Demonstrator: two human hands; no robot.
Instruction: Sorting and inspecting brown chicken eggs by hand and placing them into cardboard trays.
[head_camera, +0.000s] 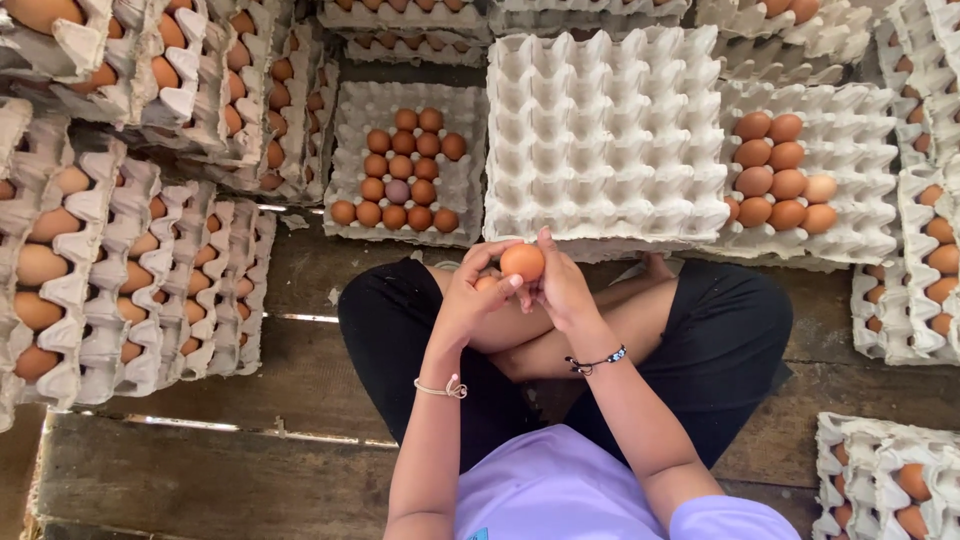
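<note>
A rough plank floor (200, 460) is ringed by stacks of grey pulp egg trays, with tall leaning stacks of filled trays (130, 250) from eight to eleven o'clock. At twelve o'clock lies a part-filled tray (405, 165) of brown eggs (one paler egg sits among them), at one o'clock a stack of empty trays (605, 130), and at two o'clock another tray (800, 170) with a small cluster of eggs.

At the centre, above crossed legs, a brown egg (522, 261) is held up between both hands. The left hand (470, 295) is curled under and beside it, fingertips touching the shell; a second egg (487, 284) seems to be cradled in that palm, though it is mostly hidden. The right hand (562, 285) is closed lightly on the egg's other side, thumb up.

For a clean check, the egg is best turned slowly by the fingertips alone, with pressure kept even and low, so that hairline cracks and dirt can be seen all round. The cradled egg should be kept from knocking against the raised one.
</note>
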